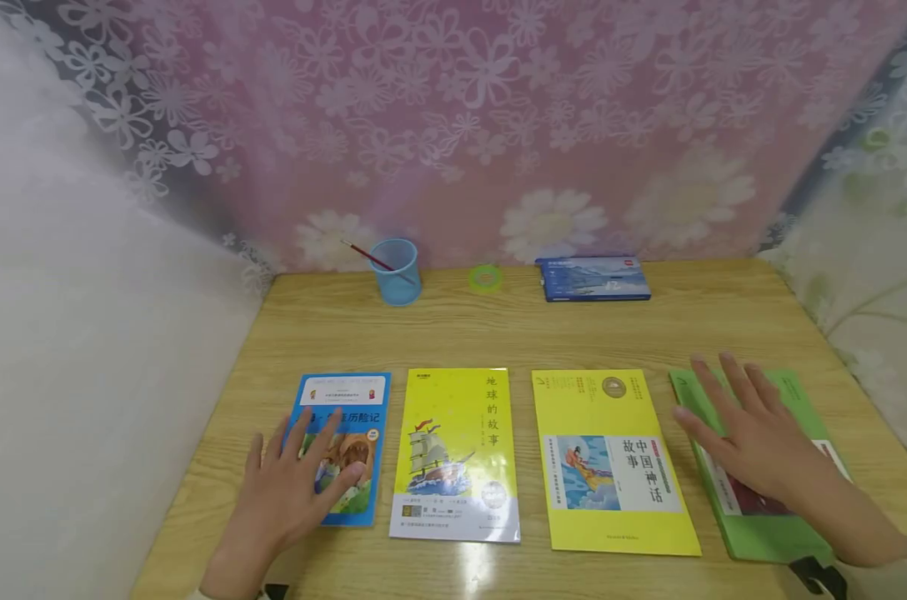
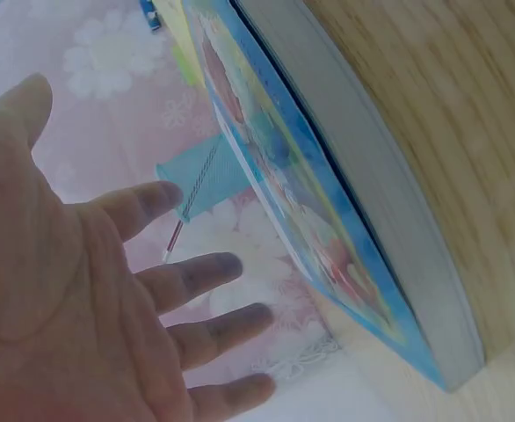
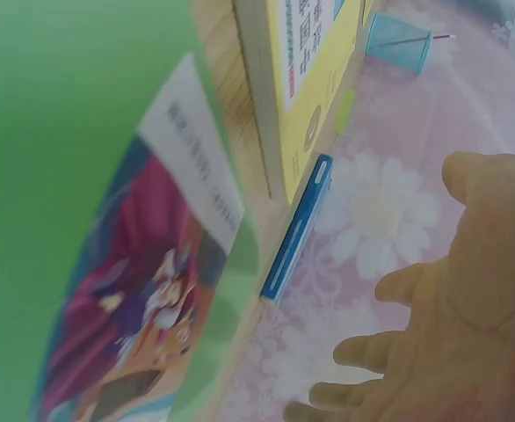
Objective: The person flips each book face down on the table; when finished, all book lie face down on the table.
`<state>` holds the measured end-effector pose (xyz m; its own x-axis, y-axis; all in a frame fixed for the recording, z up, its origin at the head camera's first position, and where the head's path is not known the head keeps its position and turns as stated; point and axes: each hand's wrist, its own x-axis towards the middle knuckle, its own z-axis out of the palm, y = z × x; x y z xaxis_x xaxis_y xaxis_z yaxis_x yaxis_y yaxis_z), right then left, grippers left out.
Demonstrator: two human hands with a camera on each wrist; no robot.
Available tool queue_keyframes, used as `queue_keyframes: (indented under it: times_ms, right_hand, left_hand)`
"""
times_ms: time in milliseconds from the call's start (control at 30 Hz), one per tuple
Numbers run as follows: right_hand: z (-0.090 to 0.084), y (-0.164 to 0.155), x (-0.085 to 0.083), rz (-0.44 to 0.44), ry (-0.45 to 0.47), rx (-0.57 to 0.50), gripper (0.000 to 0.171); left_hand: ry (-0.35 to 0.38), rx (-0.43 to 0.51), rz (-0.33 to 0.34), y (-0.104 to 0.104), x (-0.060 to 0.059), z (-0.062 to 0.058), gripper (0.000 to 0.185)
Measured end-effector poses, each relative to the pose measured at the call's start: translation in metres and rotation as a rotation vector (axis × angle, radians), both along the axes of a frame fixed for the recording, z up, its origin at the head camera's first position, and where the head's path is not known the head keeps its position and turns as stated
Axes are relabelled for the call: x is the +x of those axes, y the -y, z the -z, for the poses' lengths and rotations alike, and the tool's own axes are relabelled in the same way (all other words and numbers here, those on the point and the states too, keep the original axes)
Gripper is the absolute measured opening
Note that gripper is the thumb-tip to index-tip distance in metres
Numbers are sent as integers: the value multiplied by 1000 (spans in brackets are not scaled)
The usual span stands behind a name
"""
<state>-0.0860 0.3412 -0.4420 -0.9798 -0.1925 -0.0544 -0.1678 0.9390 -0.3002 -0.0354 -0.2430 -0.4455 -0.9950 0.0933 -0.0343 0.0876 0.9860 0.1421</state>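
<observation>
My left hand (image 1: 284,492) hovers with spread fingers over the blue book (image 1: 356,400) at the left of the row; in the left wrist view its palm faces the camera, apart from the book's thick edge (image 2: 398,193). My right hand (image 1: 761,442), fingers also spread, is above the green book (image 1: 769,537) at the right end. The right wrist view shows that hand's fingers clear of the green cover (image 3: 73,114). Between the hands lie a yellow book with a sailing ship (image 1: 453,433) and a yellow book with a framed picture (image 1: 611,400). Neither hand holds anything.
Along the back of the wooden table (image 1: 333,333) stand a light blue mesh cup (image 1: 398,279) with a red pencil (image 1: 367,254), a green tape roll (image 1: 486,278) and a flat blue box (image 1: 596,279). Behind hangs a pink flowered cloth (image 1: 438,125); a white wall (image 1: 101,333) rises at left.
</observation>
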Motion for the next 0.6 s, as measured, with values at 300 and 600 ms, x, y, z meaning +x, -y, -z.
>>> queue_keyframes:
  times_ms: [300, 600]
  right_hand:
    - [-18, 27, -20, -78, 36, -46, 83]
    - [-29, 61, -42, -188, 82, -100, 75]
  left_hand:
    - [-30, -19, -36, 11, 6, -4, 75]
    - [-6, -23, -119, 20, 13, -11, 72]
